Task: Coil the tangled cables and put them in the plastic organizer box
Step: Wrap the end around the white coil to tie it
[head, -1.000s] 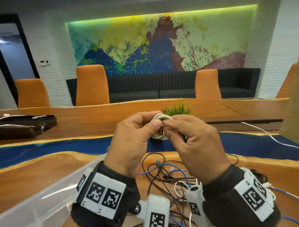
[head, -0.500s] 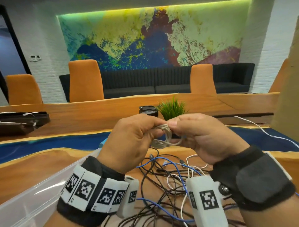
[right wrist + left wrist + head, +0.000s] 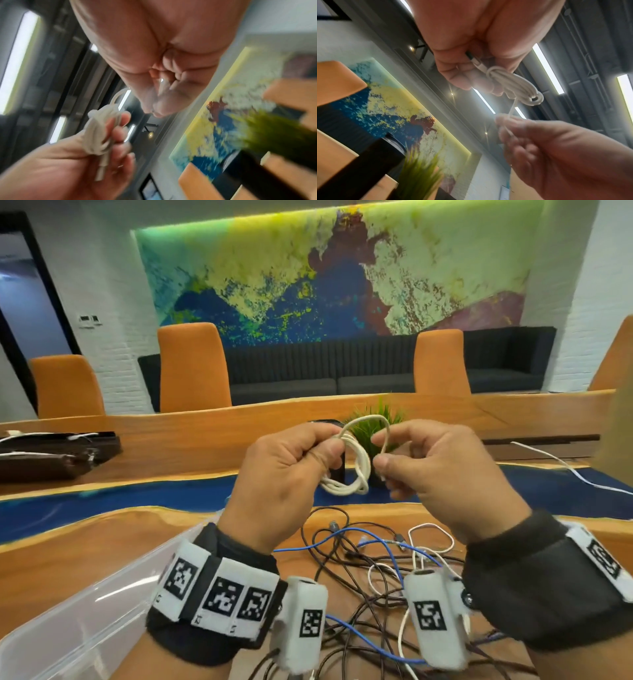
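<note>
The left hand (image 3: 284, 474) grips the white cable coil (image 3: 356, 474) so its loops stay together, while the right hand (image 3: 435, 470) pinches its free end just beside those fingers, probably for wrapping.

No words, brands or numbers can be read in any view. The only signs are black-and-white square code markers on the white wrist bands (image 3: 219, 597) and camera housings (image 3: 431, 616), at about 6 o'clock in the head view; small digits beneath them are too blurred to read.
</note>
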`<state>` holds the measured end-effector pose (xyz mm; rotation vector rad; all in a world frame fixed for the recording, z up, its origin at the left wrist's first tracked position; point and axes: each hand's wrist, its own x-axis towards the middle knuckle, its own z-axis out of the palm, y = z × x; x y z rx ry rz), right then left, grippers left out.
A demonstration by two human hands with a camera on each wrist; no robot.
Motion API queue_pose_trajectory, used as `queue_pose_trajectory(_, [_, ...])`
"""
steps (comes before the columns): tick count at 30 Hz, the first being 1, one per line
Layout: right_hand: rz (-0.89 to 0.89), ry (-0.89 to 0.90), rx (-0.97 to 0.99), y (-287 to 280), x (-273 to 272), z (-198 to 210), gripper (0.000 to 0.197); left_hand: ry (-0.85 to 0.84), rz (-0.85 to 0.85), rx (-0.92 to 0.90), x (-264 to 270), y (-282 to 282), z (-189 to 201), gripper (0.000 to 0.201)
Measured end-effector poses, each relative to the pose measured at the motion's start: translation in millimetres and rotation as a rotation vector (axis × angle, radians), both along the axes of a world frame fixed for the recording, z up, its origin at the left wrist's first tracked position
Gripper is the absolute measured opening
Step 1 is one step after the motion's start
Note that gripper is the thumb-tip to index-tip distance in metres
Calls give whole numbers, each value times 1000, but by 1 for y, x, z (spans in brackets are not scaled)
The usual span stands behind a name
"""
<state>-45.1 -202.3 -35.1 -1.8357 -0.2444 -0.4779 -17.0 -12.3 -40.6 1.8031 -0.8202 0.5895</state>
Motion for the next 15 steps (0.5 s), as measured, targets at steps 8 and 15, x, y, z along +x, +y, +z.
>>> queue_pose_trajectory(8, [426, 337, 632, 12, -5, 5, 27, -37, -127, -142, -5, -15, -5, 18])
queue_pose_trajectory(15, [515, 460, 734, 17, -5, 1, 20, -181, -71, -166, -8, -21, -7, 15])
